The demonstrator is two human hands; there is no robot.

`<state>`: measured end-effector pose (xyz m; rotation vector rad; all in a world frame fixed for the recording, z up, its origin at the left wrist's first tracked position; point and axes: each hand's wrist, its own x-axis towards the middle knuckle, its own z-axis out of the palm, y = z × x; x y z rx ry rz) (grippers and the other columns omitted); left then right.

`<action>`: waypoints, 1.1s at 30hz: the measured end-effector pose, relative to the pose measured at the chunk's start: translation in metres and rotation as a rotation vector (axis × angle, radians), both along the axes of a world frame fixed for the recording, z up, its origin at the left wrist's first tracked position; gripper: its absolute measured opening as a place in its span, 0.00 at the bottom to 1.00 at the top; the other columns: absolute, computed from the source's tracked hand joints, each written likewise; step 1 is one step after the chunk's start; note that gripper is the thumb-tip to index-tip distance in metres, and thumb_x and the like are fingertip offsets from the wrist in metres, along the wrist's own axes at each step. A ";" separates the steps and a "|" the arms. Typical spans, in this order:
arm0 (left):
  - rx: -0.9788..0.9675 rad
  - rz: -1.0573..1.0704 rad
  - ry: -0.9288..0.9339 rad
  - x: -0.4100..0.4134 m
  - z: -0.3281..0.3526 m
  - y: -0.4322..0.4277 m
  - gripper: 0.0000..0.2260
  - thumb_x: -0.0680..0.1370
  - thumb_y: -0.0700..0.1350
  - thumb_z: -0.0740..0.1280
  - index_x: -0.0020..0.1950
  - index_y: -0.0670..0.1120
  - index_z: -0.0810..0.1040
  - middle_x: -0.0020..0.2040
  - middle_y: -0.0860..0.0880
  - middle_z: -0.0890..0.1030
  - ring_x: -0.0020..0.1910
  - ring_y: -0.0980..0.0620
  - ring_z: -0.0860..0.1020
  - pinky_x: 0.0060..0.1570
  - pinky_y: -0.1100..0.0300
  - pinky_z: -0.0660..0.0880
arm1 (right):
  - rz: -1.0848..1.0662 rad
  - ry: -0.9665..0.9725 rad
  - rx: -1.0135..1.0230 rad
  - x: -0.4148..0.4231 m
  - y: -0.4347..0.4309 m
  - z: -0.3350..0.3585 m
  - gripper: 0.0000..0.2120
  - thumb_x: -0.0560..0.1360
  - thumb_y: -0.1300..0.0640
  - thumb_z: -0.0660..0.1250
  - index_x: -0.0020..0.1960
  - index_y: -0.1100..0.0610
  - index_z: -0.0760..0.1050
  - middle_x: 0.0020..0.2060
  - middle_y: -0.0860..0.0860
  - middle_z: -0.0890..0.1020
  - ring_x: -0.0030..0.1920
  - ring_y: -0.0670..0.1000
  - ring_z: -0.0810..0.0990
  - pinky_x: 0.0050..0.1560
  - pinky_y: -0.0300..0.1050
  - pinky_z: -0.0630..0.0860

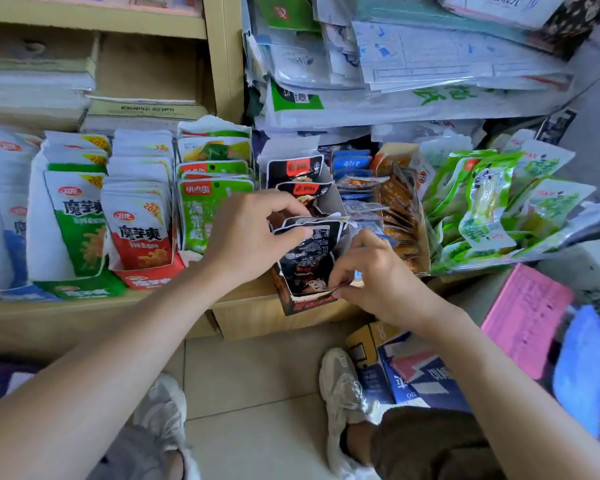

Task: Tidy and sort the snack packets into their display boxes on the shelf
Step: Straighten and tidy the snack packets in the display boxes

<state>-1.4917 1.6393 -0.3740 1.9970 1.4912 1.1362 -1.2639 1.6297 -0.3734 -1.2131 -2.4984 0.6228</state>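
A black display box (303,301) stands at the shelf's front edge, filled with black snack packets (309,251). My left hand (253,233) pinches the top edge of the front black packets from the left. My right hand (374,271) grips the box's front right corner and the packets' lower edge. More black packets (297,169) stand behind in the same box. To the left are boxes of green (80,216), red (139,230) and light green packets (201,209).
Right of the black box sit blue packets (352,164), orange-brown packets (400,209) and a loose heap of green packets (492,202). Stacked papers and bags (413,64) fill the shelf above. Cardboard boxes (406,368) and a pink sheet (523,320) lie by my feet on the tiled floor.
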 end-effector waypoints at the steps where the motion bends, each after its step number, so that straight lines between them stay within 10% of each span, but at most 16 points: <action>1: -0.007 -0.005 -0.002 0.002 0.000 0.000 0.05 0.72 0.49 0.77 0.47 0.56 0.85 0.44 0.61 0.84 0.44 0.59 0.81 0.44 0.52 0.77 | -0.017 0.024 -0.076 0.001 0.003 0.004 0.10 0.65 0.63 0.81 0.41 0.53 0.84 0.38 0.40 0.72 0.46 0.43 0.70 0.49 0.44 0.71; 6: -0.043 0.019 -0.018 0.000 0.003 -0.003 0.06 0.72 0.48 0.78 0.48 0.54 0.86 0.44 0.63 0.83 0.45 0.61 0.81 0.48 0.55 0.78 | -0.037 0.224 -0.322 0.004 0.013 0.023 0.07 0.69 0.65 0.78 0.40 0.56 0.83 0.36 0.46 0.83 0.39 0.44 0.79 0.42 0.34 0.75; 17: -0.181 -0.095 -0.194 -0.005 0.018 -0.008 0.09 0.75 0.43 0.72 0.54 0.52 0.85 0.44 0.63 0.83 0.43 0.63 0.80 0.39 0.72 0.70 | -0.415 0.476 0.038 -0.015 0.020 0.019 0.06 0.71 0.61 0.78 0.43 0.56 0.81 0.38 0.45 0.83 0.41 0.49 0.83 0.40 0.51 0.82; 25: 0.054 0.054 0.100 0.001 0.006 -0.009 0.09 0.70 0.49 0.79 0.48 0.52 0.85 0.46 0.60 0.83 0.44 0.59 0.80 0.51 0.76 0.66 | -0.466 0.536 0.147 -0.016 0.001 0.017 0.13 0.69 0.59 0.79 0.46 0.54 0.76 0.42 0.48 0.79 0.43 0.49 0.80 0.39 0.44 0.81; 29: 0.182 0.131 0.104 0.003 0.001 -0.010 0.06 0.71 0.47 0.79 0.43 0.50 0.84 0.42 0.59 0.82 0.40 0.58 0.80 0.38 0.55 0.77 | -0.154 0.263 0.127 0.005 -0.015 0.008 0.14 0.70 0.49 0.78 0.51 0.53 0.81 0.46 0.46 0.82 0.48 0.46 0.80 0.49 0.42 0.77; 33: 0.224 0.131 0.084 0.004 -0.002 -0.007 0.05 0.72 0.47 0.78 0.42 0.49 0.84 0.41 0.58 0.82 0.40 0.57 0.80 0.31 0.54 0.75 | 0.052 -0.167 0.120 0.008 -0.019 -0.019 0.30 0.68 0.38 0.72 0.65 0.52 0.78 0.60 0.42 0.80 0.61 0.46 0.76 0.57 0.51 0.69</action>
